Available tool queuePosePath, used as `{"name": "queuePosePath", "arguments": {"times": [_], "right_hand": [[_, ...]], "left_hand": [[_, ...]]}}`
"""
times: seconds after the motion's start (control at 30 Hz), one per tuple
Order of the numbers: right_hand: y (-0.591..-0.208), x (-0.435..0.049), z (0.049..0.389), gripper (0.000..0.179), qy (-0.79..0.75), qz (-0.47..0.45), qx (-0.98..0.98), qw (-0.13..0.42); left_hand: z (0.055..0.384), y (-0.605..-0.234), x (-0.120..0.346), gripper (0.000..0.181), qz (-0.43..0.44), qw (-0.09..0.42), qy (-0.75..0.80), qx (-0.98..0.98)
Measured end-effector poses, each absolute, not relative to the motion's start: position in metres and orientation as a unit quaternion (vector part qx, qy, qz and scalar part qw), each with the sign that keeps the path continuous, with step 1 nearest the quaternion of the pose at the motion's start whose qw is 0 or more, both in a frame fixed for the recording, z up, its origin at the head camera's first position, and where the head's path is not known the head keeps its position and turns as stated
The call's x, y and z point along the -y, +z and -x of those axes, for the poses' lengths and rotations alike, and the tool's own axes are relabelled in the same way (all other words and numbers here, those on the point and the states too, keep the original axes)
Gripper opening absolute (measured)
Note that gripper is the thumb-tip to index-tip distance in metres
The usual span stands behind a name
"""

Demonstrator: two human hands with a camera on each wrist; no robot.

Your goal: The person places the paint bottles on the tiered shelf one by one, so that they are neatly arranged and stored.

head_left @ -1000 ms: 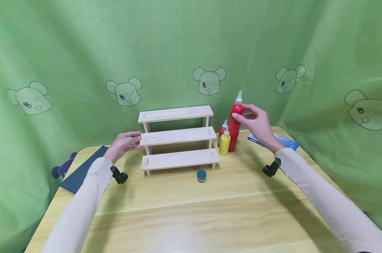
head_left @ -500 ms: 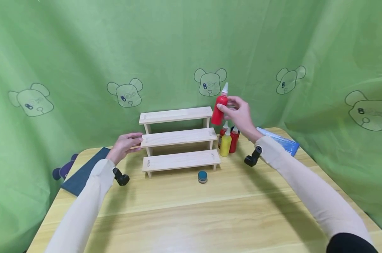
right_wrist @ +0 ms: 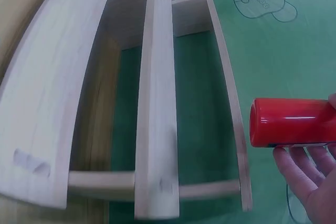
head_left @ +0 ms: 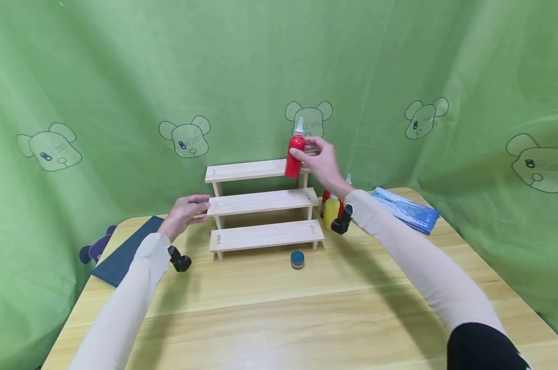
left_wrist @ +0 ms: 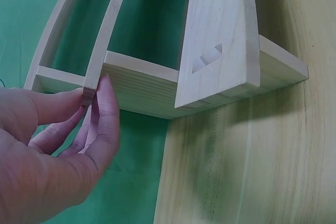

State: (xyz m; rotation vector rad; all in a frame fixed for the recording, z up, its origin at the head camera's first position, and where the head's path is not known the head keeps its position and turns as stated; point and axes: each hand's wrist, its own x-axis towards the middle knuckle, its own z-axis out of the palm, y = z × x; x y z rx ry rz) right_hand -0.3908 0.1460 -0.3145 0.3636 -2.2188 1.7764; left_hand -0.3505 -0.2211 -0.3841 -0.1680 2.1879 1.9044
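Observation:
A three-step wooden shelf (head_left: 265, 202) stands toward the back of the table. My left hand (head_left: 185, 213) pinches the left end of its middle board between thumb and fingers, which the left wrist view shows close up (left_wrist: 63, 135). In my right hand (head_left: 320, 160) is a red squeeze bottle (head_left: 294, 156) with a white pointed nozzle, nearly upright. It hangs at the right part of the top board; in the right wrist view the red bottle (right_wrist: 291, 122) appears just apart from the board's edge. Behind the right forearm, a yellow squeeze bottle (head_left: 331, 213) and other red bottles are partly hidden.
A small jar with a teal lid (head_left: 297, 259) sits in front of the shelf. A blue-and-white flat packet (head_left: 406, 209) lies at the right back, and a dark flat board (head_left: 127, 252) at the left edge. A green curtain (head_left: 242, 61) hangs behind the table.
My right hand has lifted the red bottle from the group at the right and carried it left to the top board. The left hand has stayed on the middle board.

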Motion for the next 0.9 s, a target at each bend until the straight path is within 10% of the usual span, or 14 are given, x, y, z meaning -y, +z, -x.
{"name": "queuePosePath", "arguments": {"times": [0.9], "right_hand": [[-0.316, -0.047, 0.429, 0.050, 0.627, -0.183, 0.745, 0.136]], "left_hand": [[0.351, -0.384, 0.220, 0.052, 0.067, 0.113, 0.653, -0.746]]}}
